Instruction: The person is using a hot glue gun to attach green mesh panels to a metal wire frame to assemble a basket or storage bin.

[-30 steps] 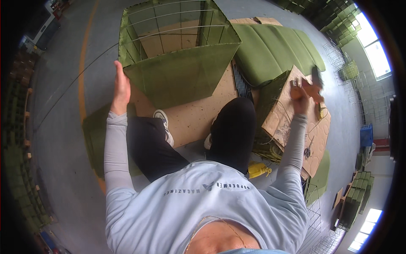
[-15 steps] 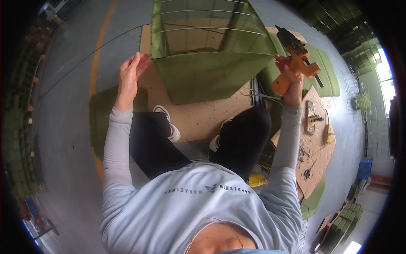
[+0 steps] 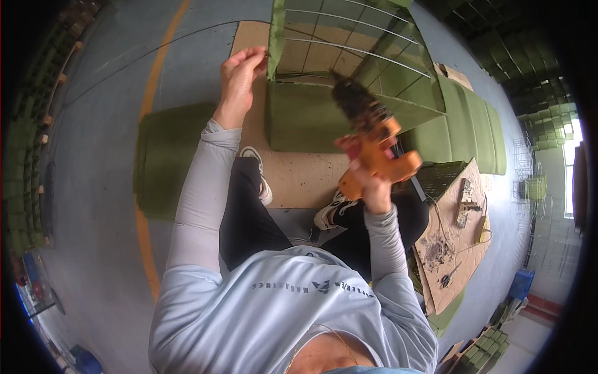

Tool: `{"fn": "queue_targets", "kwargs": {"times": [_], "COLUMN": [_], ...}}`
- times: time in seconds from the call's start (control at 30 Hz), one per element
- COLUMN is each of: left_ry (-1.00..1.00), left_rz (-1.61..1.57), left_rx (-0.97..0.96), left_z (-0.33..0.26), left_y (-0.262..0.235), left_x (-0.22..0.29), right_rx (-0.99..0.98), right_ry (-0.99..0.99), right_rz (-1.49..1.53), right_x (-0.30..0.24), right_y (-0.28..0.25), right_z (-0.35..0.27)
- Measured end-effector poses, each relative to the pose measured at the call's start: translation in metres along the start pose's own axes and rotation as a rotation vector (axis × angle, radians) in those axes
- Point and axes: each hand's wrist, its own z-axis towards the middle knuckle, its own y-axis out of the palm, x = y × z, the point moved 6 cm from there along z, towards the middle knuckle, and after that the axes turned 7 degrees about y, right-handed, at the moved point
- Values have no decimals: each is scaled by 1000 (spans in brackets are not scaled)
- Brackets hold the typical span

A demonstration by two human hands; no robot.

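Observation:
An orange gun-shaped tool (image 3: 381, 156) with a dark, jagged nose is gripped in my right hand (image 3: 372, 186). Its nose points up and left, in front of the green box's near side; motion blurs it somewhat. The box (image 3: 330, 118) is a wire frame covered with green fabric, with bare wires across its open top. At its left edge my left hand (image 3: 240, 78) is raised, fingertips pinched together against the fabric edge (image 3: 272, 59). What exactly lies between those fingertips is partly hidden.
Cardboard (image 3: 299, 177) lies under the box and by my shoes. Folded green fabric (image 3: 171, 162) is at the left, more green fabric (image 3: 470, 124) at the right. A cardboard-topped surface (image 3: 458, 249) at my right holds scissors (image 3: 447, 277), a power strip (image 3: 464, 202) and dark scraps.
My right hand has swung the orange tool left and nearer to me. My left hand has gone up to the box's left edge. The box appears farther right in view.

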Motion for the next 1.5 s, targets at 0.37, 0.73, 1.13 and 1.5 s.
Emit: {"fn": "queue_targets", "kwargs": {"times": [0.37, 0.73, 1.13, 1.5], "left_ry": [24, 27, 67, 42], "left_rz": [150, 197, 195, 142], "left_rx": [-199, -144, -147, -164], "left_z": [4, 0, 0, 2], "left_y": [31, 36, 36, 34], "left_x": [7, 10, 12, 6], "right_rx": [-174, -146, -107, -124], "right_ry": [99, 146, 168, 180], "right_rz": [89, 59, 20, 2], "right_x": [48, 47, 44, 43], "right_y": [58, 65, 59, 67], "right_z": [1, 4, 0, 4]}}
